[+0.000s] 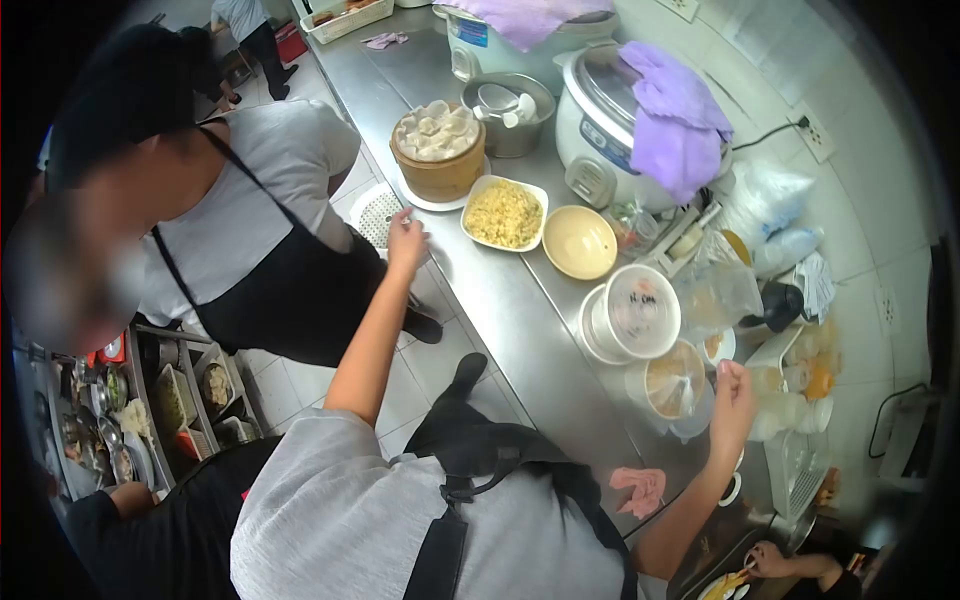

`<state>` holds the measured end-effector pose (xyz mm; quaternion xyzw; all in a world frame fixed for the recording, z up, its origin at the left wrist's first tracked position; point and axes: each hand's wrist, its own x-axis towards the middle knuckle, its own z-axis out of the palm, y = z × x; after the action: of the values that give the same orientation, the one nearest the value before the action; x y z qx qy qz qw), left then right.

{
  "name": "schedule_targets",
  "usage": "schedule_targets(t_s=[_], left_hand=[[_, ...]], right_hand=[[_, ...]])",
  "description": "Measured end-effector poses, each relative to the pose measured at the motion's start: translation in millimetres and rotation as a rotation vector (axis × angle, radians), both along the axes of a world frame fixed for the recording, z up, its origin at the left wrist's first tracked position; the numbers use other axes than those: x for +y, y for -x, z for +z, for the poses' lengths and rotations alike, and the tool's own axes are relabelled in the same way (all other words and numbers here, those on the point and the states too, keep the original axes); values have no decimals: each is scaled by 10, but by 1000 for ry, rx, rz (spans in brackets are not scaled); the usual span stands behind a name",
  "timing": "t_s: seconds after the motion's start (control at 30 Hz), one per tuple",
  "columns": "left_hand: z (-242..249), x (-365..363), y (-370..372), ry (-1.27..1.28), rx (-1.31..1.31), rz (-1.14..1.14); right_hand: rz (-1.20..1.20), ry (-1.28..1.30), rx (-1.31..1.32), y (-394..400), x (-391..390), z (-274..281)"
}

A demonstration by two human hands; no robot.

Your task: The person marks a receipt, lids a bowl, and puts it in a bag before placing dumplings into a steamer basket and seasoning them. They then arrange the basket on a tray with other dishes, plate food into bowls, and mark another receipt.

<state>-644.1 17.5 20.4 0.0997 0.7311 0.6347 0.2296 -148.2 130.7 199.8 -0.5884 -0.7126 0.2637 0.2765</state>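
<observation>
White tub (637,315) bears hard-to-read lettering; left hand (405,242) is empty, and whether the right hand (735,398) grips anything I cannot tell.

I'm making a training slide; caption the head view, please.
Left hand near a bamboo steamer, right hand near round tubs, at a steel counter.

Two rice cookers (540,62) (598,130), one bamboo steamer (440,178)

I see a long, shiny metal desk (525,315) beside a pale tiled wall (855,215) with sockets (818,140). Light square tiles cover the floor (418,372).
</observation>
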Motion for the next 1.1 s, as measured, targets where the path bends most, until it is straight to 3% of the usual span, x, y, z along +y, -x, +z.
schedule_targets(t_s=[0.03,0.13,0.17,0.23,0.3,0.4,0.5,0.6,0.77,0.9,1.03,1.1], left_hand=[[-156,37,284,42,65,30],[-395,204,890,41,40,-21],[-389,264,1025,-34,-31,-101],[-427,348,1269,73,-63,-306],[-371,362,1433,-32,-282,-382],[-378,286,1446,-40,-324,-384],[-364,87,1344,-62,-278,-374],[-247,-227,1165,-61,-304,-355],[-435,-843,892,28,-337,-399],[-376,-1193,479,19,-345,-432],[-417,-1401,-20,81,-379,-507],[-493,-1468,-371,-8,-363,-520]], right_hand=[[-9,-35,91,227,-108,146],[302,307,278,1125,-409,162],[469,434,274,1448,-488,46],[811,706,240,1984,-577,-347],[942,852,227,2418,-621,-789],[847,1056,299,2921,-576,-1408],[705,1009,453,3291,-466,-1859],[486,992,565,3542,-418,-1949],[392,1025,588,3732,-458,-1980],[413,983,480,3451,-642,-1983],[370,904,463,2772,-936,-1951],[320,828,428,2363,-1120,-1904]])
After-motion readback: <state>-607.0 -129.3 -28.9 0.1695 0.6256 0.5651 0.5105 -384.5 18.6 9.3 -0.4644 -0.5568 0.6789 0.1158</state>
